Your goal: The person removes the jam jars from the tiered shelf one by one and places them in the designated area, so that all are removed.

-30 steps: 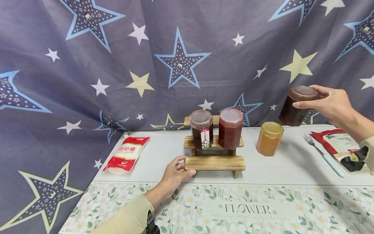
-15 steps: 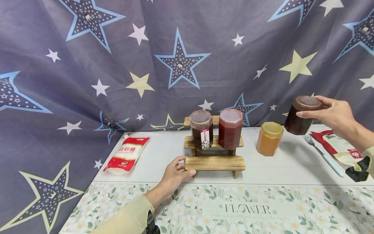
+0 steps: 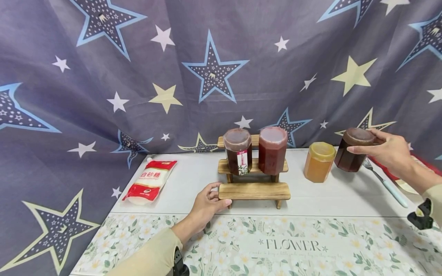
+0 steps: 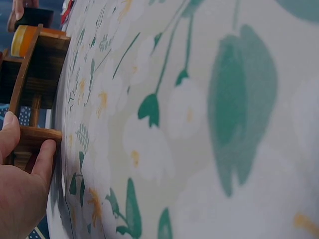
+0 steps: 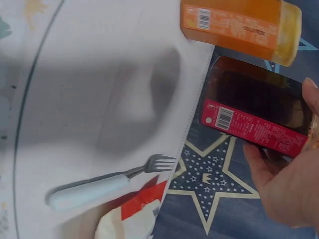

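Two hands are seen at work on the table [image 3: 193,184]. A dark jar [image 3: 352,150] is gripped at its lid by the right hand [image 3: 390,152], fingers curled round the top, at about three o'clock from the wooden rack [image 3: 254,190] — just beside the amber jar [image 3: 319,161], though whether its base touches the table cannot be told. In the right wrist view the dark jar's red label [image 5: 254,127] is shown, but its print is too small to be read, and the hand is cut off at the frame edge. The lowest step of the rack is held at its nine o'clock end by the left hand [image 3: 206,207], thumb on top and fingers curled at the side. Two more jars, a labelled dark one [image 3: 238,151] and a red one [image 3: 272,150], are stood on the middle step. A fork [image 3: 385,183] is partly hidden behind the right wrist — the red packet [image 3: 407,180] beneath is largely covered. A white sugar pouch [image 3: 149,181] is laid at nine o'clock.
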Demonstrator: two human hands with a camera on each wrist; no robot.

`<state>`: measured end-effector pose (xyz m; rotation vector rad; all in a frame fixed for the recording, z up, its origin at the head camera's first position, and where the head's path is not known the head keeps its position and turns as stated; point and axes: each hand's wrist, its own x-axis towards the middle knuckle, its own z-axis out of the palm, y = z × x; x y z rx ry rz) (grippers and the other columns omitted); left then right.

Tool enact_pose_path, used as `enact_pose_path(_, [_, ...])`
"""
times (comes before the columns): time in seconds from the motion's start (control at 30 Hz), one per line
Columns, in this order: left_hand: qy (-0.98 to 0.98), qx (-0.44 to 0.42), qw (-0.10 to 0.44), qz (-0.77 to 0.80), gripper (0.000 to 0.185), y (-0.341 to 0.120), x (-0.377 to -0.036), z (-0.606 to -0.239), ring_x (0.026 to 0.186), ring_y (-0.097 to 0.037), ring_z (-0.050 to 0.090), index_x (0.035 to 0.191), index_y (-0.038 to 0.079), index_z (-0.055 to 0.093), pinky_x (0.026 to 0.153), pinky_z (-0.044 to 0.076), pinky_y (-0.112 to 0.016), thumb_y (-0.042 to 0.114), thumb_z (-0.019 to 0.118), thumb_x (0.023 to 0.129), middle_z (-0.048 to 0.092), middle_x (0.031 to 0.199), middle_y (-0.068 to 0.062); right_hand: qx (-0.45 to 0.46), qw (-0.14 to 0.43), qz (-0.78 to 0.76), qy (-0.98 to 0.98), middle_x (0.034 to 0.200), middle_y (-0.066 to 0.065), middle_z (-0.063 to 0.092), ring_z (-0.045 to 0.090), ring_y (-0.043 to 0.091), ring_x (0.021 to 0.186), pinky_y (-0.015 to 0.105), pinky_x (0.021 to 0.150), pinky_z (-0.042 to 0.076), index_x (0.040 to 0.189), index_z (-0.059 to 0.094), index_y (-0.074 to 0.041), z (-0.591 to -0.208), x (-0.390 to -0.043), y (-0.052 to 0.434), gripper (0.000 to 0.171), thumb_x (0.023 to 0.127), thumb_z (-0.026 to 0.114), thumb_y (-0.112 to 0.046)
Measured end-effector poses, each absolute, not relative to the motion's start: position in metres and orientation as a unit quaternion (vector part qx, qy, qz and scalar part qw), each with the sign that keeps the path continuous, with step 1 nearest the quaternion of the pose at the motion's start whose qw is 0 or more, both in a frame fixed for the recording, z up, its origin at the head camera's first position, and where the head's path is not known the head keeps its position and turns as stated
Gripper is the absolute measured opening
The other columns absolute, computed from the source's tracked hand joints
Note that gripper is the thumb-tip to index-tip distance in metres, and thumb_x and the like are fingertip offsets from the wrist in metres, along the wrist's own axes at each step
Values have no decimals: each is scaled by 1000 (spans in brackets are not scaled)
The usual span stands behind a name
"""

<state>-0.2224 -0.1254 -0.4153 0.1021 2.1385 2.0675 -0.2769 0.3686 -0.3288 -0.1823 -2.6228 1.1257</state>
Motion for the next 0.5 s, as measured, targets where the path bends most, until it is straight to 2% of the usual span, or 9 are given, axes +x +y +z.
enact_pose_path(0.1, [717, 36, 82, 691, 67, -126, -222, -415, 90, -18, 65, 140, 2, 41, 83, 58, -33, 1, 75, 82, 63, 108, -18, -43, 138, 413, -899, 82, -31, 51, 50, -13, 74, 9, 58, 49, 143, 43, -3, -333, -274, 369, 92, 71, 85, -41])
enact_pose_path(0.17, [717, 37, 83, 691, 68, -126, -222, -415, 90, -18, 64, 141, 2, 40, 83, 58, -33, 2, 75, 82, 63, 109, -17, -40, 125, 432, -892, 85, -32, 50, 50, -14, 75, 10, 59, 50, 148, 34, -1, -336, -273, 368, 97, 73, 84, -38])
enact_pose_path(0.23, [718, 38, 83, 690, 69, -126, -222, -416, 90, -18, 64, 141, 2, 40, 83, 58, -33, 2, 75, 82, 63, 109, -17, -40, 122, 440, -889, 93, -23, 54, 50, -16, 77, 9, 60, 49, 148, 32, 0, -340, -273, 367, 98, 74, 84, -36])
enact_pose_path(0.3, [717, 39, 85, 690, 69, -126, -221, -416, 91, -18, 64, 142, 1, 39, 84, 58, -33, 2, 75, 82, 63, 109, -17, -40, 120, 447, -886, 107, -7, 58, 49, -17, 78, 8, 62, 49, 149, 29, 0, -343, -272, 366, 99, 75, 84, -34])
enact_pose_path(0.37, [718, 40, 86, 690, 69, -126, -221, -415, 91, -18, 64, 142, 1, 39, 84, 58, -33, 2, 75, 82, 63, 109, -17, -43, 119, 447, -885, 122, 12, 55, 47, -18, 78, 8, 61, 49, 149, 28, 1, -346, -272, 365, 99, 75, 84, -34])
enact_pose_path(0.4, [718, 40, 86, 690, 69, -126, -221, -415, 91, -18, 64, 142, 1, 39, 84, 58, -33, 2, 75, 82, 63, 109, -17, -43, 121, 446, -886, 124, 16, 54, 48, -17, 78, 8, 61, 49, 148, 30, 1, -347, -272, 364, 98, 74, 84, -34])
enact_pose_path(0.47, [718, 41, 85, 690, 69, -126, -221, -415, 91, -18, 64, 141, 2, 39, 84, 58, -33, 2, 75, 82, 63, 109, -17, -42, 124, 444, -886, 118, 11, 59, 50, -15, 77, 10, 60, 51, 147, 33, 2, -349, -272, 364, 97, 73, 85, -34])
enact_pose_path(0.5, [718, 41, 84, 690, 69, -126, -221, -415, 90, -18, 65, 141, 2, 40, 84, 58, -33, 2, 75, 82, 63, 109, -17, -39, 124, 445, -886, 111, 4, 62, 51, -14, 77, 11, 60, 51, 146, 36, 2, -351, -272, 364, 95, 73, 85, -34])
